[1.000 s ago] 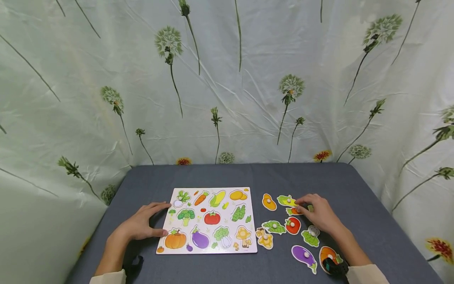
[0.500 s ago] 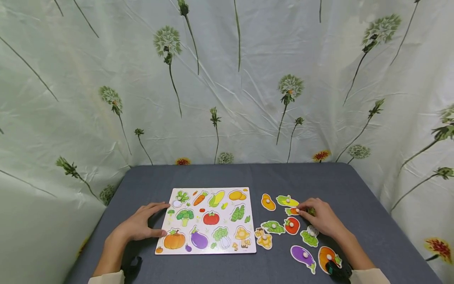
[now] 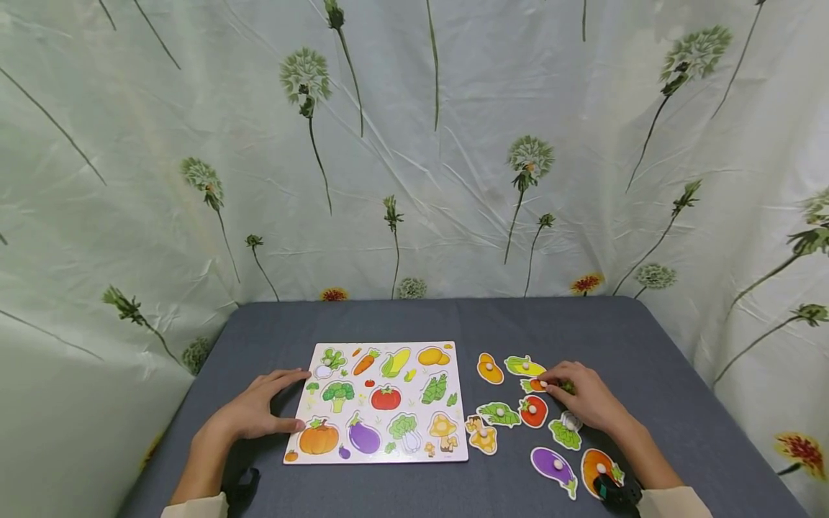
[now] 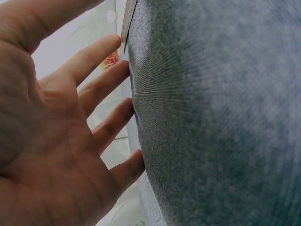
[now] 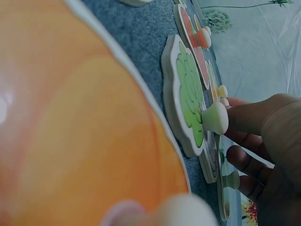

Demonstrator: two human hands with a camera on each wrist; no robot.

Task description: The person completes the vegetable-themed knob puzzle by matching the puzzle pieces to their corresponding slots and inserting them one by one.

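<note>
My left hand [image 3: 249, 410] rests at the left edge of the white vegetable puzzle board [image 3: 421, 439], thumb and forefinger spread along it. In the left wrist view its fingers [image 4: 106, 87] are straight and apart. Off the board's right side, my right hand [image 3: 583, 392] pinches the knob of the small carrot piece [image 3: 532, 385] between thumb and forefinger. The carrot piece lies just below the corn piece [image 3: 523, 366]. Under the right palm a green piece [image 3: 568, 386] is partly hidden. In the right wrist view, the knobbed bok choy piece [image 5: 186, 94] stands near the thumb.
Around the right hand lie the potato [image 3: 490, 368], tomato [image 3: 527, 417], green leafy [image 3: 495, 415], mushroom [image 3: 482, 440], eggplant [image 3: 547, 462] and pumpkin pieces [image 3: 592, 467]. The grey-covered table [image 3: 388, 320] ends at a flowered curtain [image 3: 453, 216].
My right hand has come slightly toward me, from beside the corn piece to the carrot piece's knob. The left hand stays at the board's edge.
</note>
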